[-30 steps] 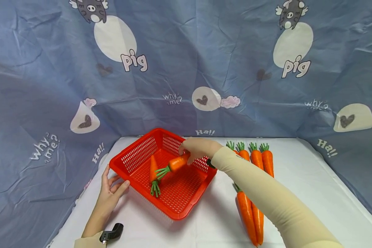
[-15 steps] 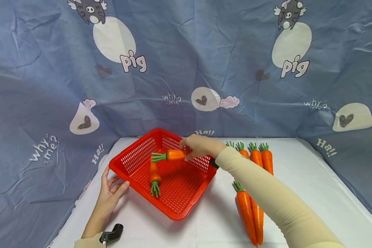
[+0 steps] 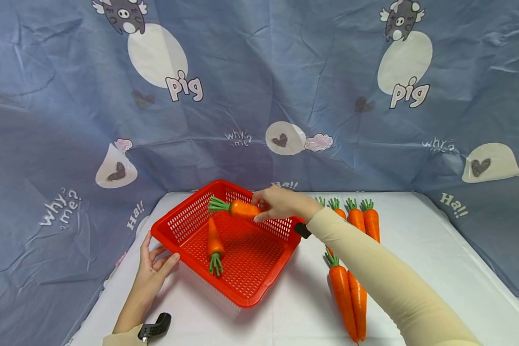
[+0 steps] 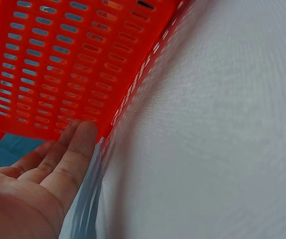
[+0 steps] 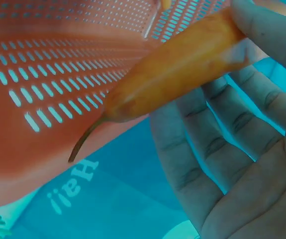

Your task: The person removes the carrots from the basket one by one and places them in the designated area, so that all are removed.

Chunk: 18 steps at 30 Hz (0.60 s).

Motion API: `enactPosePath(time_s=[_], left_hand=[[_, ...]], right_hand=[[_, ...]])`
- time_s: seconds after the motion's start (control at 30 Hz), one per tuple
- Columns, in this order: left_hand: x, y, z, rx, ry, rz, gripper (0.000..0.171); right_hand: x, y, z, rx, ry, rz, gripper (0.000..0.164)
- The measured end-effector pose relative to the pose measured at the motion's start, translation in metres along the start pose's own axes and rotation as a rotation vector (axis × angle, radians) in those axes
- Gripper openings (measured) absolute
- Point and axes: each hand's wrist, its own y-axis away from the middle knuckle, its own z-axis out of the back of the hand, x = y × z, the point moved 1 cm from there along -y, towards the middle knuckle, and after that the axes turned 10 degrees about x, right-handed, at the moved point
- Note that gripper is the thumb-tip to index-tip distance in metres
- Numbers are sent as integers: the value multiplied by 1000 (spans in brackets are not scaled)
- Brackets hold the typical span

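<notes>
In the head view, my right hand (image 3: 278,202) pinches an orange carrot (image 3: 243,209) between thumb and fingers, above the back right part of a red plastic basket (image 3: 247,301). The carrot's green top points left; its thin tail end (image 5: 85,139) shows in the right wrist view. A second carrot (image 3: 215,238) lies inside the basket, leaves toward the front. At the basket's left corner, my left hand (image 3: 151,271) holds on, thumb at the front rim and fingers along the outside. In the left wrist view, its fingertips (image 4: 85,133) rest against the slotted wall.
Right of the basket, several carrots lie on the white tablecloth (image 3: 424,269): a back group (image 3: 371,223) and a front pair (image 3: 343,300), partly hidden by my right sleeve (image 3: 380,278). A blue printed curtain (image 3: 259,96) hangs behind the table.
My right hand has raised the carrot slightly toward the back, and its leafy end has swung from lower left to left, away from the other carrot. My left hand has stayed on the basket.
</notes>
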Motion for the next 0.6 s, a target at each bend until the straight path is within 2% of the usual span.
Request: enactPosePath(time_s=[0.27,0.6], left_hand=[[1,-1,1,-2,-5,-9,106],[0,0,0,-2,-5,-7,107]], right_hand=[[-5,8,-2,-30,-163,7,39],[-5,18,-7,-123,-279,13,36]])
